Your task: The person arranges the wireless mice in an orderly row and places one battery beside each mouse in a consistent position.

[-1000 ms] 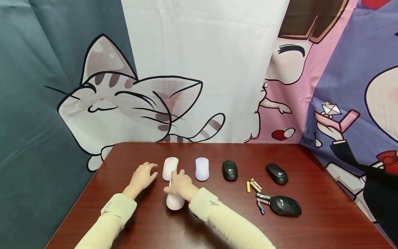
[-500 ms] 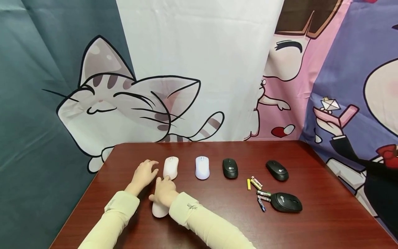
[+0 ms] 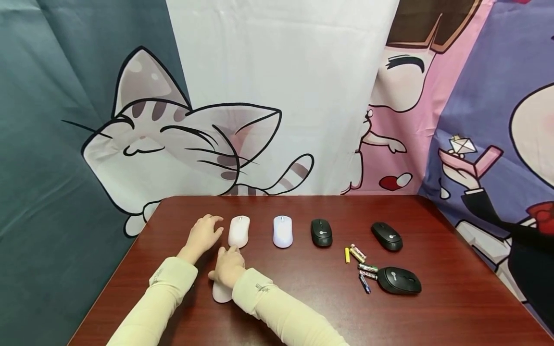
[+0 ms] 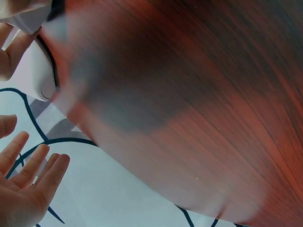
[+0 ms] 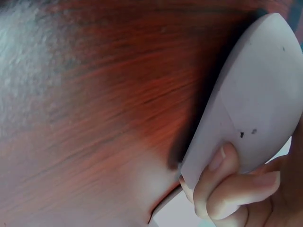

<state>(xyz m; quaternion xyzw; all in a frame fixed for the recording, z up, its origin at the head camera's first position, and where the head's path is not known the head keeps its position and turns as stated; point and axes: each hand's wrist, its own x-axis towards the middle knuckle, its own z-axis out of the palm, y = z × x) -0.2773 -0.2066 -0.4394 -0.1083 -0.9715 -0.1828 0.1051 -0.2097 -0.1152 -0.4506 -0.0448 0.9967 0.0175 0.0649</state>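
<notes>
My right hand [image 3: 228, 266] grips a white computer mouse [image 3: 221, 293] low over the front left of the table. In the right wrist view, the fingers curl round the side of this mouse [image 5: 265, 90], and small dark marks show on its shell. Just beyond it lies a second white mouse [image 3: 239, 232], its far end pointing away from me. My left hand [image 3: 203, 235] is held to the left of that second mouse, its fingers loosely spread and holding nothing. The left wrist view shows the extended fingers of the left hand [image 4: 28, 194] apart from the second mouse [image 4: 35, 75].
A pale lavender mouse [image 3: 283, 231] and a black mouse [image 3: 321, 233] continue the row to the right. Two more black mice, one farther back [image 3: 387, 236] and one nearer [image 3: 399, 280], lie at the right. Several small batteries [image 3: 363, 269] lie beside them. A printed curtain hangs behind the table.
My right hand has moved left and slightly nearer to me with the gripped white mouse, then nearly stopped. The left hand has shifted only slightly. The other mice keep their places.
</notes>
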